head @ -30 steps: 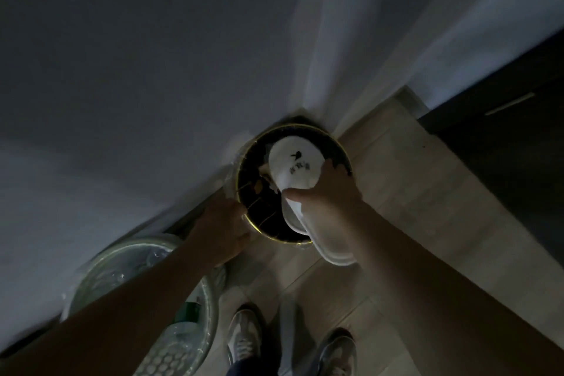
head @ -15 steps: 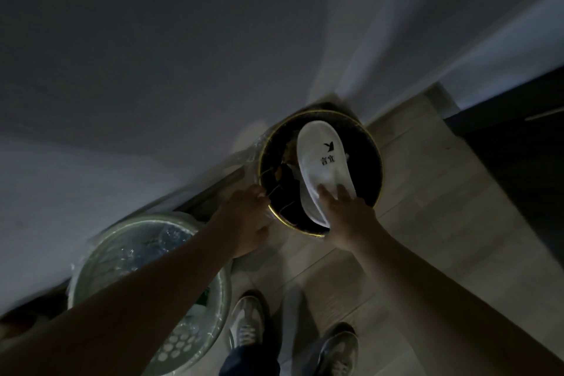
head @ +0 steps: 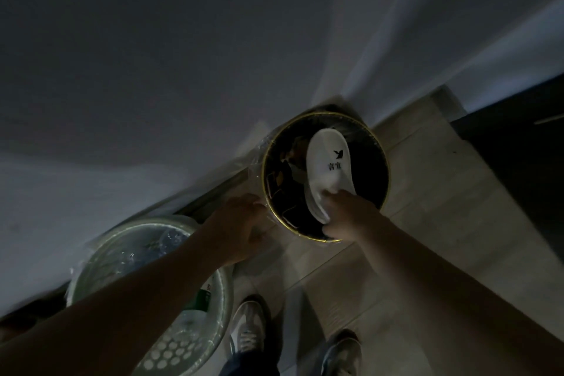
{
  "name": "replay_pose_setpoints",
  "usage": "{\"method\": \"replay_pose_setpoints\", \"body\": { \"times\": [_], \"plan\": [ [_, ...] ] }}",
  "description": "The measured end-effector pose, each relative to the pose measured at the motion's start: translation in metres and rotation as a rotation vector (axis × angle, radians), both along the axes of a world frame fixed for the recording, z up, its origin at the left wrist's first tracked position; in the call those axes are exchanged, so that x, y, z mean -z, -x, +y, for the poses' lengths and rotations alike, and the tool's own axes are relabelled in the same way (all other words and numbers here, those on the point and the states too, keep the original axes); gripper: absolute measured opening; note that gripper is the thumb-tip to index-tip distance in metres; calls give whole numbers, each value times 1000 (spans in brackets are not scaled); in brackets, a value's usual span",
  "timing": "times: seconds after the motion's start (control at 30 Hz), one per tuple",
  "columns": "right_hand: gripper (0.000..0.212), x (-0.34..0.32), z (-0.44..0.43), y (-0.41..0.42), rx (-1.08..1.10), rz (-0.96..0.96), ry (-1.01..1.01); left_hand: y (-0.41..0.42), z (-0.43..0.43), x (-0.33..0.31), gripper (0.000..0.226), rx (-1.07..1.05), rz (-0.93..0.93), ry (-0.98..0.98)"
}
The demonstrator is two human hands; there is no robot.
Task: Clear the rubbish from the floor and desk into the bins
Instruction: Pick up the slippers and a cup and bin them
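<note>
A round black bin with a gold rim stands on the floor in the room's corner. A white slipper with a small black logo lies across its opening, its heel end toward me. My right hand presses down on the slipper's near end, fingers curled over it. My left hand rests against the bin's left rim, on the clear liner there. Dark rubbish shows inside the bin beside the slipper.
A pale green perforated bin with a clear liner and a green bottle stands at lower left, under my left forearm. White walls meet behind the black bin. Dark furniture runs along the right. My two shoes stand on the wood floor.
The slipper has gone from hanging over the bin's near rim to lying inside its opening. My right hand slid back to the slipper's near end; my left hand stayed at the rim.
</note>
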State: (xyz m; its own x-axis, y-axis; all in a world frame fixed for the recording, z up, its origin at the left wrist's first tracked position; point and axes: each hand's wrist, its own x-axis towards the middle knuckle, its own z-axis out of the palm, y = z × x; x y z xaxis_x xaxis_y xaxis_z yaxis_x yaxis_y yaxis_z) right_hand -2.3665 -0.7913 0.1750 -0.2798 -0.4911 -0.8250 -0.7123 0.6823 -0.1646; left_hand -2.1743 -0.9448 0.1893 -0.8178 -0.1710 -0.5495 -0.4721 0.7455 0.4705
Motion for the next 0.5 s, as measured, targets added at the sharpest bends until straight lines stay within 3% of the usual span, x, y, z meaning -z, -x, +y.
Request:
{"method": "replay_pose_setpoints", "body": {
  "times": [0.07,0.17,0.3,0.5],
  "plan": [
    [76,-19,13,-8,3,-14,50,3,0,-12,68,-7,-15,23],
    [83,-46,25,-9,2,21,92,12,3,-37,59,-7,-54,58],
    [81,-86,31,-6,41,26,91,21,10,-74,41,-19,-42,69],
    [74,-178,36,1,40,54,165,23,25,-164,36,-64,-25,78]
  ]
}}
